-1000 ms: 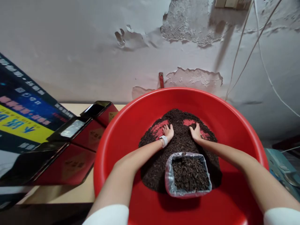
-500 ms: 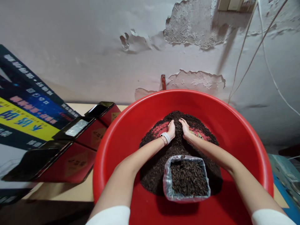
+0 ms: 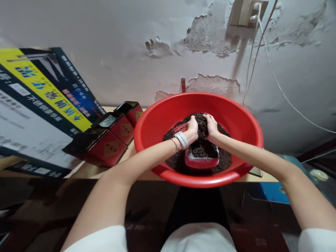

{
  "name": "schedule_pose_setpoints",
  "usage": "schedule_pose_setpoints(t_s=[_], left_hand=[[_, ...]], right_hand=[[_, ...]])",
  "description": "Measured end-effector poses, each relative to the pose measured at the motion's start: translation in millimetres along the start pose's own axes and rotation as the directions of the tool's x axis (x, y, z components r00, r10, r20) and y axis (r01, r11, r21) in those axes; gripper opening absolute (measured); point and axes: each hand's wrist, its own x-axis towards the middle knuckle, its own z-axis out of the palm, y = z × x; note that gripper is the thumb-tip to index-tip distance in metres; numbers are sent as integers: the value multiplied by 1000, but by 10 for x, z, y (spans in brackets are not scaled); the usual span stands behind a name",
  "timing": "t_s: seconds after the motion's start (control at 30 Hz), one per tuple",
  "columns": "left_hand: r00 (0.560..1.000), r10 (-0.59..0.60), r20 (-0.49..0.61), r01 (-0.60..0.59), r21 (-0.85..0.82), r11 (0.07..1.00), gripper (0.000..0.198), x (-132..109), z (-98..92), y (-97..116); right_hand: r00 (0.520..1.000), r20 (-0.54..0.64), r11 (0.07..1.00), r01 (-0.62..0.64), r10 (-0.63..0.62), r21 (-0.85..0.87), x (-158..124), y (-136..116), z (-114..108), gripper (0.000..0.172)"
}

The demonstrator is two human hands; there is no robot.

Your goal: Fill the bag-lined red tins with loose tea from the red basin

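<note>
A big red basin (image 3: pixel 244 117) stands on the table with a heap of dark loose tea leaves (image 3: pixel 225 161) in it. A red box lined with a clear bag (image 3: pixel 201 161), filled with the same leaves, sits in the heap near me. My left hand (image 3: pixel 192 129), white band at its wrist, and my right hand (image 3: pixel 211 126) are cupped together just above the box, holding a clump of tea leaves between them.
Three red tins with dark lids (image 3: pixel 110 138) lie in a row left of the basin, beside a large printed carton (image 3: pixel 39 105). The peeling wall (image 3: pixel 131 52) is behind, with a socket (image 3: pixel 248 12) and white cables (image 3: pixel 278 84). A blue object (image 3: pixel 265 192) lies at the right.
My hands have come together from being spread on the heap and lifted a clump of leaves over the box. My head has pulled back, so the basin looks smaller.
</note>
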Motion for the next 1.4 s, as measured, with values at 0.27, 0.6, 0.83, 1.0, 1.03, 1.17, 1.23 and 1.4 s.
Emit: schedule_pose_setpoints(t_s=[0.27, 0.6, 0.83, 1.0, 1.03, 1.17, 1.23, 1.4], left_hand=[[1000, -24, -2, 24, -2, 1000, 26, -639, -56, 5], [973, 221, 68, -230, 183, 956, 22, -644, -137, -82], [952, 266, 152, -297, 251, 921, 22, -569, -229, -47], [902, 300, 310, -408, 383, 829, 17, -571, -368, -32], [881, 310, 357, -447, 419, 790, 15, -575, -403, -33], [794, 320, 517, -578, 478, 662, 14, -625, -518, -37], [746, 331, 578, -640, 485, 596, 15, -671, -543, -31], [633, 324, 703, -758, 478, 443, 22, -762, -533, -35]], right_hand=[[995, -23, 991, 91, -94, -102, -466, 34, -201, 29], [971, -28, 954, 228, -238, -192, -529, 123, -289, 26], [967, 65, 947, 255, -246, -194, -494, 121, -374, 28], [958, 176, 933, 265, -226, -243, -564, 62, -529, 27], [953, 201, 925, 274, -225, -264, -580, 49, -565, 27], [941, 256, 877, 308, -222, -370, -625, 20, -659, 28], [939, 264, 855, 316, -220, -411, -637, 21, -659, 27], [938, 257, 810, 333, -233, -482, -630, 52, -597, 25]])
